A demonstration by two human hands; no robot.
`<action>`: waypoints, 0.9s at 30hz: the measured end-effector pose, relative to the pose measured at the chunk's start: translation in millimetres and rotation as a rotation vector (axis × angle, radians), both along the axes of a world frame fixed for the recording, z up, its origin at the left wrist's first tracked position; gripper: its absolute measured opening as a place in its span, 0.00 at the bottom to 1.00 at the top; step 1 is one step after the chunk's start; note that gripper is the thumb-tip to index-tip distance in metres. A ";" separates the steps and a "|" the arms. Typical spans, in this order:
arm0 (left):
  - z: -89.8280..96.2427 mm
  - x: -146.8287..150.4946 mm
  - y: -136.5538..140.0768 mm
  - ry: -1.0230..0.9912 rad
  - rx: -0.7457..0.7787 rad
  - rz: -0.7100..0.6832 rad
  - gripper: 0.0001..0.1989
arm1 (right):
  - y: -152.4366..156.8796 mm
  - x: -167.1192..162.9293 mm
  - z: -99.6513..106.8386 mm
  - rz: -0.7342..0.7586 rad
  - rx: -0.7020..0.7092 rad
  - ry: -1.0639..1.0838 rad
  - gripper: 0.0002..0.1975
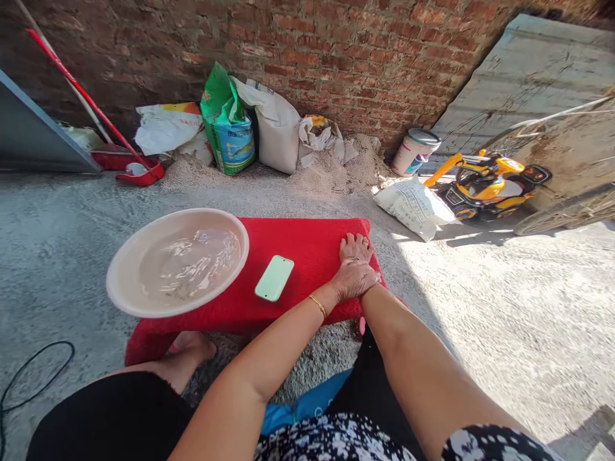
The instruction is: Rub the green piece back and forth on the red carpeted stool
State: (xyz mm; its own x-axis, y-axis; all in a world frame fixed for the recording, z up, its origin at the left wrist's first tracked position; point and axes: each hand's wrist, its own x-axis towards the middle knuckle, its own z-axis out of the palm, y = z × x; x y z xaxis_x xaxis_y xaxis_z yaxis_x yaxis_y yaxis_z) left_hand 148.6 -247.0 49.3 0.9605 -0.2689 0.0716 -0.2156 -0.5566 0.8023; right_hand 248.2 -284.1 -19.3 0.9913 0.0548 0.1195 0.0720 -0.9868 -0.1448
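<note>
My right hand (pixel 356 247) rests palm down near the right end of a red cloth (pixel 307 237), its fingers apart and slightly bent. A ring shows on one finger. Across its wrist and back lies my left hand (pixel 356 280), wrapped round the right wrist; its fingertips are partly hidden. A gold bracelet (pixel 318 306) circles my left wrist. Left of the hands, a flat pale-green case (pixel 274 278) with rounded corners sits on the cloth, touched by neither hand. A wide pale basin (pixel 125 275) holding water stands at the cloth's left end.
Along the brick wall (pixel 336 57) stand a green bag (pixel 235 144), a white sack (pixel 278 131) and a paint bucket (pixel 416 152). A yellow toy excavator (pixel 494 186) is at right beside a white bag (pixel 413 205). A red dustpan (pixel 144 174) and a black cable (pixel 36 378) lie left.
</note>
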 end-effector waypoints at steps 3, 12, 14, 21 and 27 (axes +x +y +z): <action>-22.8 -32.5 -11.9 -0.053 -0.137 0.121 0.21 | -1.7 -0.7 -0.8 0.022 0.004 -0.018 0.20; -18.7 -149.2 67.3 -0.063 0.265 0.282 0.21 | -4.4 -1.8 -2.7 0.030 0.054 -0.005 0.22; -13.9 -154.6 108.9 -0.082 0.490 0.503 0.19 | -4.5 -1.1 -2.8 0.034 0.054 -0.008 0.22; -33.4 -153.9 159.3 0.091 0.570 0.685 0.18 | 5.1 -19.1 6.9 0.101 0.031 -0.036 0.20; -51.3 -148.9 131.5 0.035 0.224 0.616 0.15 | 50.1 -85.8 18.6 0.386 0.365 0.151 0.21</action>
